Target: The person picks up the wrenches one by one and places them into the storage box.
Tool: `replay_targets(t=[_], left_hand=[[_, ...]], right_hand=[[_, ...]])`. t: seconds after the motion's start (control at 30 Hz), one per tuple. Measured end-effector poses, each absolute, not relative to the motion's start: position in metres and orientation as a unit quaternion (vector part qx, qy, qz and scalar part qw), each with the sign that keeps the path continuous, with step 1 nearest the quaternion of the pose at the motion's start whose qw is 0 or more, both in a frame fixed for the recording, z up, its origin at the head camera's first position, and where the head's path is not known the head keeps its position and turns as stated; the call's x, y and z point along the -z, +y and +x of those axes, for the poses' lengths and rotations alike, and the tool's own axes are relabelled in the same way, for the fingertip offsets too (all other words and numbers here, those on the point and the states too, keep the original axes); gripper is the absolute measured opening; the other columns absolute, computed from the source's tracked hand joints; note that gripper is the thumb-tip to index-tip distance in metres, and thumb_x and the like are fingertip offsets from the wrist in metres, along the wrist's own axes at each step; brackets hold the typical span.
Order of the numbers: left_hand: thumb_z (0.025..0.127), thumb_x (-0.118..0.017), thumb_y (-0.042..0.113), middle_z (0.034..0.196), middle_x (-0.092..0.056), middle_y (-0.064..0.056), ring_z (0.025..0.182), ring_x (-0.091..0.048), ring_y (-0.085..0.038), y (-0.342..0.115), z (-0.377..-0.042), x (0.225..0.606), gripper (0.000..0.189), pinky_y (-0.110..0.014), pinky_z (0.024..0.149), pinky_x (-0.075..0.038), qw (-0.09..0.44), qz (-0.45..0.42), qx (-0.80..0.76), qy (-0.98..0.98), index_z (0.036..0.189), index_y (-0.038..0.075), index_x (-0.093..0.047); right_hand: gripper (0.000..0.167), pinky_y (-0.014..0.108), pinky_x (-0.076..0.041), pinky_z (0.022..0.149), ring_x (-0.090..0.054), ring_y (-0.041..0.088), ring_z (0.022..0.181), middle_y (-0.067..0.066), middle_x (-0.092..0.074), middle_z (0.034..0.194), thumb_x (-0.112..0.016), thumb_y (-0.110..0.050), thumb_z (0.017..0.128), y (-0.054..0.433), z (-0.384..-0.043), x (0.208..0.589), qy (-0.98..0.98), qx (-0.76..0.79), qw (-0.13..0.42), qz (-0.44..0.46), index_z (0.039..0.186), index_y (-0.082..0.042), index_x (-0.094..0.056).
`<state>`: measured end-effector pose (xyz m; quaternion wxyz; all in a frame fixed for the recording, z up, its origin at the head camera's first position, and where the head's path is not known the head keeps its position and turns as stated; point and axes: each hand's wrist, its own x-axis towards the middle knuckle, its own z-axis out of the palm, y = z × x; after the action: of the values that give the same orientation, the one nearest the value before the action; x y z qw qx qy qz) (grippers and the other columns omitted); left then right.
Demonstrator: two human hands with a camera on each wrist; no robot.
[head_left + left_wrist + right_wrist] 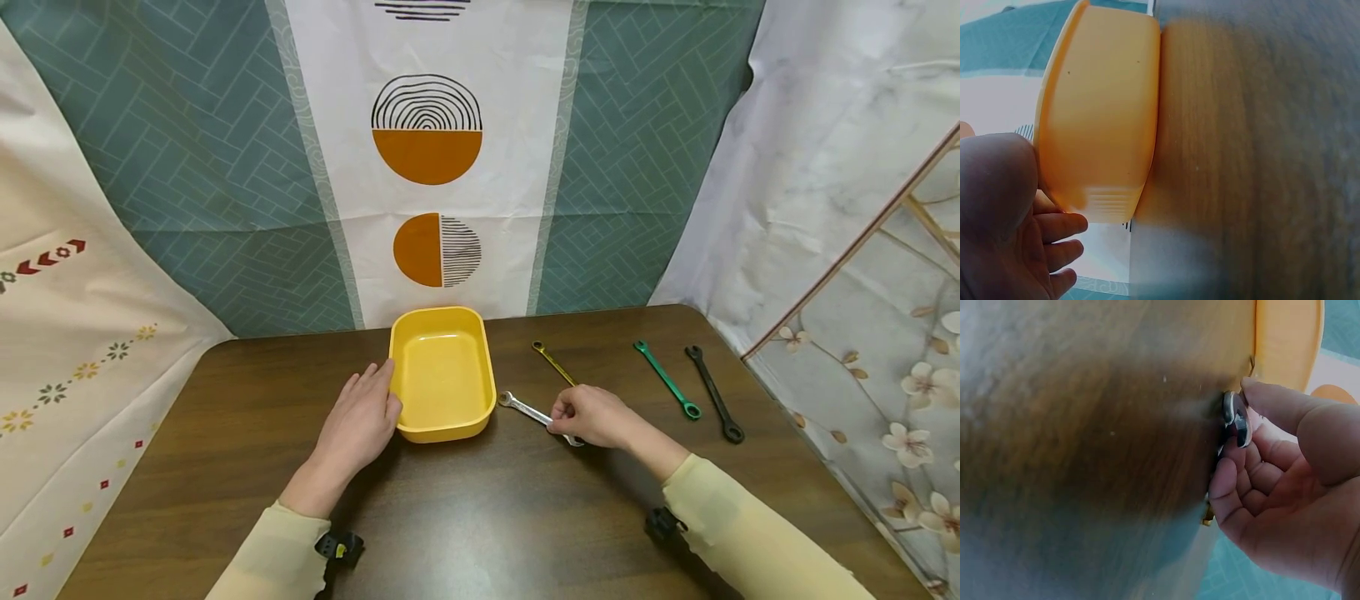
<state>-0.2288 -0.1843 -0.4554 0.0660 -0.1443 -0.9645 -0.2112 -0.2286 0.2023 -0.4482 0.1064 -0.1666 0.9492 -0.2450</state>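
A yellow plastic bin (442, 375) stands at the middle of the table toward the back. My left hand (358, 417) rests against its left side, fingers extended along the rim and the thumb near the front corner. In the left wrist view the bin's outer wall (1100, 106) rises beside that hand (1004, 219). To the right of the bin, a silver combination wrench (528, 410) lies slanted, its far end close to the bin. My right hand (596, 417) pinches this wrench toward its near end; the right wrist view shows the end (1239, 419) between thumb and fingers.
A yellow-gold wrench (553, 362) lies just behind the right hand, which partly covers it. Farther right lie a green wrench (666, 379) and a black wrench (714, 393). Patterned cloths hang behind and beside the brown table (465, 525).
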Motion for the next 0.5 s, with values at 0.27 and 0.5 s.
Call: replay_targets(t=[0.27,0.5], left_hand=[[0.112,-0.043,0.015,0.169,-0.044,-0.027,0.16,-0.037,-0.046,-0.1849,-0.2288,0.4554,0.06,-0.062,0.132,-0.021,0.071,-0.145,0.218,-0.963,0.165,-0.011,-0.038],[0.111,-0.044,0.013,0.169,-0.045,-0.027,0.16,-0.037,-0.046,-0.1845,-0.2278,0.4545,0.059,-0.063,0.132,-0.022,0.077,-0.148,0.219,-0.961,0.165,-0.011,-0.039]], right_hand=[[0.011,0.033,-0.048,0.069,-0.057,0.011,0.073,-0.011,-0.067,0.079,-0.083,-0.021,0.099,0.2029,-0.2295,0.4468,0.944,0.258,0.125,-0.164,0.092,-0.017,-0.076],[0.011,0.034,-0.048,0.068,-0.057,0.013,0.073,-0.007,-0.067,0.08,-0.08,-0.02,0.102,0.2043,-0.2289,0.447,0.934,0.287,0.152,-0.153,0.093,-0.015,-0.075]])
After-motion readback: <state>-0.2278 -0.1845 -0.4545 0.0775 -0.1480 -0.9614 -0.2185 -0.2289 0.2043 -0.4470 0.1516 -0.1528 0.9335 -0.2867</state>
